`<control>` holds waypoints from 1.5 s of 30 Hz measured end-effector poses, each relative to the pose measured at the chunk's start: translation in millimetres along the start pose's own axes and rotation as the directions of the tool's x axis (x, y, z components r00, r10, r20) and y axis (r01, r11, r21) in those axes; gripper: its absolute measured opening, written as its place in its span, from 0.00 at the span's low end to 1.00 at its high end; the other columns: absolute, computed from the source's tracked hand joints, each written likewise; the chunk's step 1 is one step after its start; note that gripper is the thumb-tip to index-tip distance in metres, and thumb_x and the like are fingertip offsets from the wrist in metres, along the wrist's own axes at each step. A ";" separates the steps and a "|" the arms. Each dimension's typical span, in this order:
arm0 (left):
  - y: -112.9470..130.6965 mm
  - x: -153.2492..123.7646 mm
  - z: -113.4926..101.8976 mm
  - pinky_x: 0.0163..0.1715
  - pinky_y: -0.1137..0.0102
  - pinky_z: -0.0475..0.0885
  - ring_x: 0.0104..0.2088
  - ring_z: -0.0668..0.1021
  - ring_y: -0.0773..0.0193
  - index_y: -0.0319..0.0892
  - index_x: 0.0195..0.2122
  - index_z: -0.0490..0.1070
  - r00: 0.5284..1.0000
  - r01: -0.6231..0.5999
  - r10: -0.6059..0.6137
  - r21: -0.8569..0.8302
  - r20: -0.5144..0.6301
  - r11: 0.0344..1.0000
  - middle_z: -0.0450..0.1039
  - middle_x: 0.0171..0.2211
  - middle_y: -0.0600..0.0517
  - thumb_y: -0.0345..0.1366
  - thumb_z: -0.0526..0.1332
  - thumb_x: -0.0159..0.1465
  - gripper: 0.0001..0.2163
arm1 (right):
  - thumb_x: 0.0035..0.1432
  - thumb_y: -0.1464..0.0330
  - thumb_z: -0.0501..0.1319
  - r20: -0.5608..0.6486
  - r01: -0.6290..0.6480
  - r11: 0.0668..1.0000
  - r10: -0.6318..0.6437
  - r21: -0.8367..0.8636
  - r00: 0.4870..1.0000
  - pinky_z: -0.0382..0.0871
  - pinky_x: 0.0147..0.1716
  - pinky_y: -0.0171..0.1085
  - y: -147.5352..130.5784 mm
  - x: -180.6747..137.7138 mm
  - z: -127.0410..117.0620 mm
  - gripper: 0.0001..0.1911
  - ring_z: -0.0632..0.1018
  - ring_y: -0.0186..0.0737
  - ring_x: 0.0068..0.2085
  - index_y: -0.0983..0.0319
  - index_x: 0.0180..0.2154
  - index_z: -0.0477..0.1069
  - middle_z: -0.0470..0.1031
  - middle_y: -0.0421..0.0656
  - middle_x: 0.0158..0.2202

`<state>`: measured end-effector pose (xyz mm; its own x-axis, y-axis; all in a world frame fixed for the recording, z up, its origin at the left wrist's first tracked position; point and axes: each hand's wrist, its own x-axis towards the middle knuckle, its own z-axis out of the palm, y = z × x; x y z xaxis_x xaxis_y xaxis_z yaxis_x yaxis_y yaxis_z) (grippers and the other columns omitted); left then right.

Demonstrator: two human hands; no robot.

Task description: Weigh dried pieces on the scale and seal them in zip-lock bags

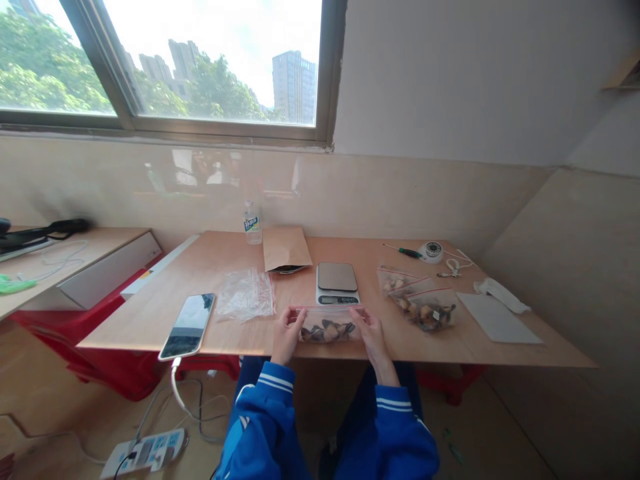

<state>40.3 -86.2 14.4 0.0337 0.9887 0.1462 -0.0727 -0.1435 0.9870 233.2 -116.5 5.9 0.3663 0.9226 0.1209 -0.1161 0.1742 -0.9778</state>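
Observation:
Between my two hands lies a clear zip bag (327, 329) with a red seal line, holding dark and tan dried pieces. My left hand (289, 331) pinches its upper left corner, and my right hand (369, 329) grips the upper right corner. The bag rests at the table's front edge. Just behind it sits a kitchen scale (338, 280) with a bare plate and a small display. To the right are several filled zip bags (425, 310) with similar pieces. A stack of clear bags (245, 295) lies left of my left hand.
A brown paper pouch (287, 249) and a plastic bottle (253, 225) stand at the back. A phone (189, 325) with a cable lies front left. Toward the right are a screwdriver (410, 253), a round white camera (431, 251) and a white sheet (497, 319).

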 end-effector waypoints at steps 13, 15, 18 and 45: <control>-4.1 6.3 13.7 0.38 0.70 0.70 0.35 0.76 0.65 0.42 0.36 0.64 0.993 0.118 -0.116 -0.151 0.021 0.981 0.72 0.32 0.52 0.47 0.58 0.58 0.14 | 0.51 0.57 0.61 0.056 0.005 0.999 -0.007 0.043 0.998 0.68 0.39 0.37 4.8 7.0 11.6 0.13 0.75 0.38 0.34 0.60 0.31 0.70 0.74 0.39 0.29; -3.6 3.6 14.9 0.37 0.71 0.70 0.35 0.76 0.66 0.42 0.38 0.64 0.991 0.132 -0.128 -0.199 0.031 0.971 0.72 0.33 0.53 0.46 0.60 0.56 0.14 | 0.50 0.57 0.62 0.085 -0.016 0.998 0.011 0.065 0.996 0.68 0.39 0.36 5.4 5.0 11.8 0.13 0.75 0.38 0.34 0.60 0.34 0.71 0.73 0.38 0.28; -4.5 2.9 13.0 0.37 0.72 0.70 0.36 0.76 0.66 0.41 0.36 0.66 0.993 0.117 -0.109 -0.211 0.046 0.970 0.73 0.32 0.53 0.46 0.62 0.55 0.15 | 0.48 0.57 0.65 0.095 -0.048 0.996 0.040 0.076 0.995 0.68 0.38 0.36 7.6 4.2 12.2 0.15 0.75 0.37 0.34 0.61 0.35 0.72 0.74 0.39 0.29; 35.6 -1.8 5.4 0.30 0.72 0.71 0.31 0.77 0.63 0.40 0.32 0.74 0.996 -0.078 0.077 0.039 0.033 0.996 0.76 0.28 0.51 0.44 0.64 0.53 0.12 | 0.51 0.65 0.62 0.172 0.450 0.686 -0.436 -0.572 0.883 0.56 0.54 0.49 -48.1 -7.3 23.9 0.24 0.69 0.48 0.52 0.56 0.51 0.67 0.72 0.46 0.48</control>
<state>43.0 -93.3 49.6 0.0612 0.9727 0.2236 -0.0366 -0.2217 0.9744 214.0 -123.4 56.1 0.2152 0.7980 0.5629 0.6134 0.3380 -0.7138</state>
